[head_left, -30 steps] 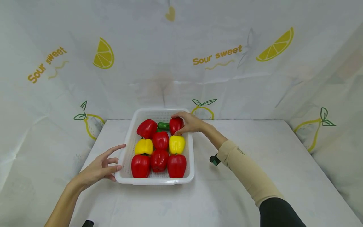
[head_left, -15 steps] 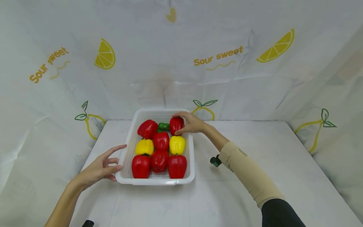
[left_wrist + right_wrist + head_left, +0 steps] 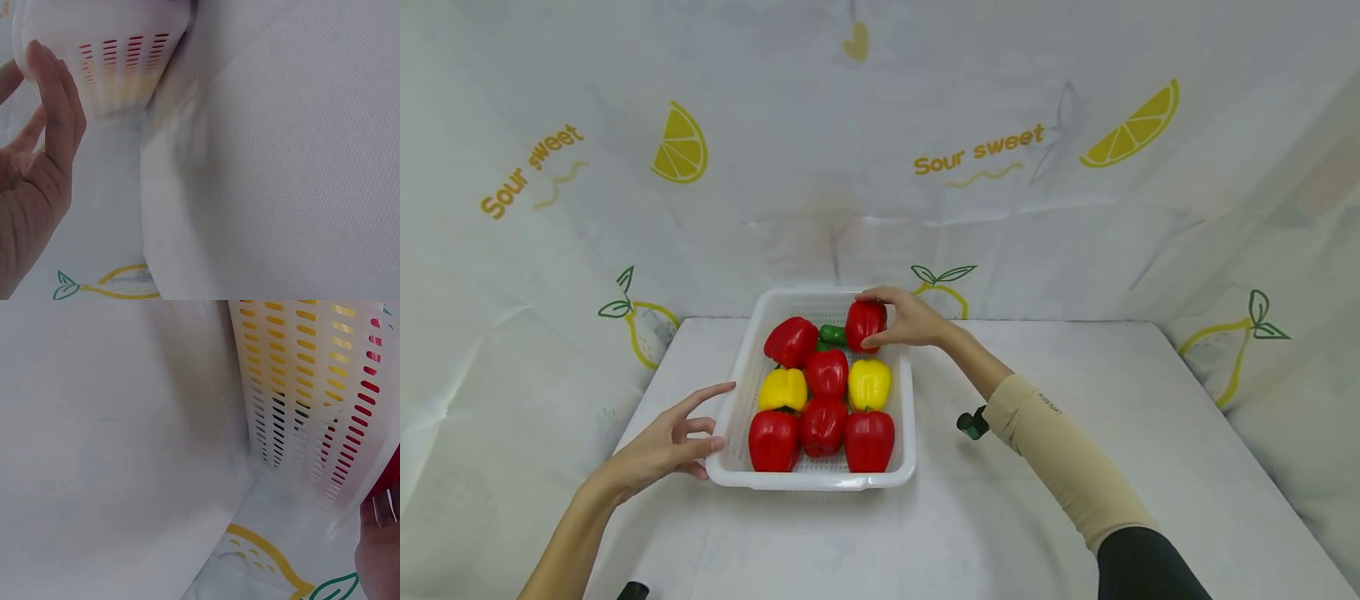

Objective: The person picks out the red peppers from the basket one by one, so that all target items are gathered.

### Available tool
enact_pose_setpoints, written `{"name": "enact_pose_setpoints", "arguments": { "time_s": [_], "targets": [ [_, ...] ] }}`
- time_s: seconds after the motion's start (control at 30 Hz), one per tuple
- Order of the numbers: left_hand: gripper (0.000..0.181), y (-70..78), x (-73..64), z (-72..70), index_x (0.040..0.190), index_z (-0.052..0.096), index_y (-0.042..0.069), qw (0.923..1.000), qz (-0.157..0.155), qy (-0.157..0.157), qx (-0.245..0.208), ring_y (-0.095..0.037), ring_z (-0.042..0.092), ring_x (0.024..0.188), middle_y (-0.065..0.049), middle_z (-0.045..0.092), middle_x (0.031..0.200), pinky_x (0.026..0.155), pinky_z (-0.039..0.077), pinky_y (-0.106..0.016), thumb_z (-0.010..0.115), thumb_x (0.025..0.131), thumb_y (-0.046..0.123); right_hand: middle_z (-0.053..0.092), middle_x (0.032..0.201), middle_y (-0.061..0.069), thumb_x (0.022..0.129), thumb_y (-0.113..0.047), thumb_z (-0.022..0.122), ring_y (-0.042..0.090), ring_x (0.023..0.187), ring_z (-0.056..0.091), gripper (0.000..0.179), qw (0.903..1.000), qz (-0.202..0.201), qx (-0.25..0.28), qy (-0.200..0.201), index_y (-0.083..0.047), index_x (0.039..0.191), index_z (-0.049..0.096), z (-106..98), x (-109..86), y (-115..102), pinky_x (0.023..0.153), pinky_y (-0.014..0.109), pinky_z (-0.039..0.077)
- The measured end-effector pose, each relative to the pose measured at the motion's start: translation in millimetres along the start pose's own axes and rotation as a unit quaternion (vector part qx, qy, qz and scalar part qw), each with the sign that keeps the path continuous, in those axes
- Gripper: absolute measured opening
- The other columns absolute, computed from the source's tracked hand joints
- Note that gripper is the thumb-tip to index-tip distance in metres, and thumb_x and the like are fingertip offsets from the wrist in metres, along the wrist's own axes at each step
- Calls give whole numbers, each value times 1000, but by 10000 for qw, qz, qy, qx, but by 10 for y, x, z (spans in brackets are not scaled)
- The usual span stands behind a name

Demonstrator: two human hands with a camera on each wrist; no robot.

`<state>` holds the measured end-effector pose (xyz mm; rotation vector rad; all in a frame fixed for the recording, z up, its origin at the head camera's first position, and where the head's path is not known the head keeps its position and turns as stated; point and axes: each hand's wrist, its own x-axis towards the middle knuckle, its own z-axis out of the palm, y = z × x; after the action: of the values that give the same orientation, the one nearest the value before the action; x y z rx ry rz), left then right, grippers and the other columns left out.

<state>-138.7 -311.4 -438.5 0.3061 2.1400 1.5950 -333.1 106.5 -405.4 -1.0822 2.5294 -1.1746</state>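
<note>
one red pepper [image 3: 865, 323] is pinched between thumb and fingers of the right hand [image 3: 913, 322] at the far right corner of the white basket [image 3: 811, 481] on the bench [image 3: 820, 542] in the head view; yellow peppers [image 3: 870, 385], more red peppers [image 3: 823, 425] and a green vegetable [image 3: 832, 335] lie inside, while the left hand [image 3: 664, 443], loosely spread, touches the left side. in the left wrist view its fingers rest against the basket. in the right wrist view, yellow and red show through the slotted wall [image 3: 289, 381], the right hand partly cut off
</note>
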Motion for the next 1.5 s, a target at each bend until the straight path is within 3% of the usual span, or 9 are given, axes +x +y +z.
{"name": "enact_pose_setpoints", "arguments": {
  "time_s": [0.33,0.67,1.03,1.5],
  "targets": [
    [79,0,-7,-18,172,22,23,10000,-18,-45,52,-29,76,90,-7,71,102,80,68,-46,66,107,15,60,156,16,86,-16,91,35,144,54,76,9989,-203,292,299,-3,153,58,-117,-49,-73,127,56,43],
    [79,10,-10,-7,172,22,24,10000,-16,-73,-22,-28,76,91,-8,71,104,79,69,-44,66,107,14,60,155,17,86,-13,90,34,143,54,74,9970,-393,281,608,-2,152,59,-294,-157,-156,127,57,42],
    [80,10,-3,3,172,22,26,9999,-150,22,17,-30,76,91,-8,71,103,80,68,-45,67,106,16,57,159,14,85,-12,91,33,144,53,77,9968,-233,242,719,-7,154,58,-469,-329,-128,122,58,48],
    [80,5,2,7,172,23,26,9999,-119,16,-23,-29,76,93,-8,72,105,80,68,-45,67,106,17,55,160,15,82,-9,93,36,147,50,81,9959,-33,151,888,-6,155,56,-678,-587,-66,123,64,45]
  ]
}}
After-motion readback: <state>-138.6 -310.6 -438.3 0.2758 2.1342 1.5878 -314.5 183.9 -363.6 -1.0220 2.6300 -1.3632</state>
